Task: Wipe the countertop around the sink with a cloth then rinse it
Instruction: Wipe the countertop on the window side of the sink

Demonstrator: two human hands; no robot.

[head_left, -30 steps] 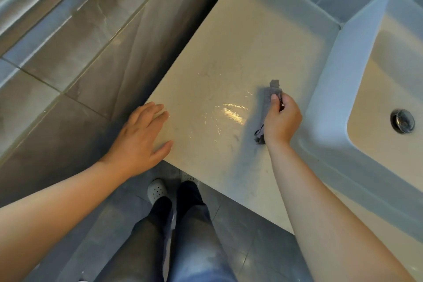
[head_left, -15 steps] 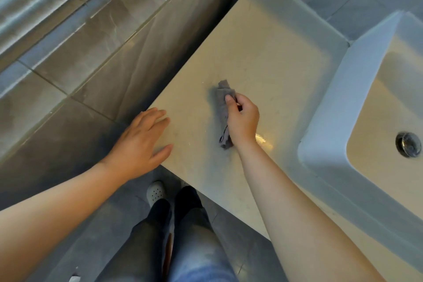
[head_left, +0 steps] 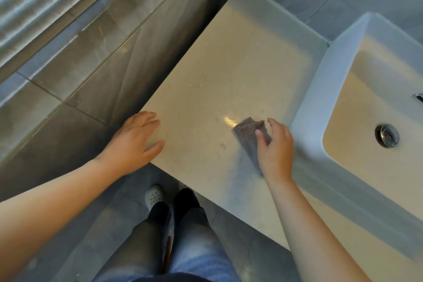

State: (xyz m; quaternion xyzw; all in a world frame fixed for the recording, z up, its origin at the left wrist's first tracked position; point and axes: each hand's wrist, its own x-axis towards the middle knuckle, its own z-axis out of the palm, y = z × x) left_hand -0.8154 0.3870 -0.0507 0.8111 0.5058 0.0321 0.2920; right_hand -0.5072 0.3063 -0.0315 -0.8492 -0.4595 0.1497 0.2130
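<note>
One cloth point(head_left: 248, 135) under right grip point(head_left: 275, 151), on countertop point(head_left: 229, 64)

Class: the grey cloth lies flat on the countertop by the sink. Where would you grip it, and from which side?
Probably from above, with the grip on the exposed far end of the cloth, beyond the right hand: it lies flat on the countertop, and the sink crowds its right.

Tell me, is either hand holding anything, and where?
The right hand presses the near end of the cloth onto the countertop; left hand holds nothing.
</note>
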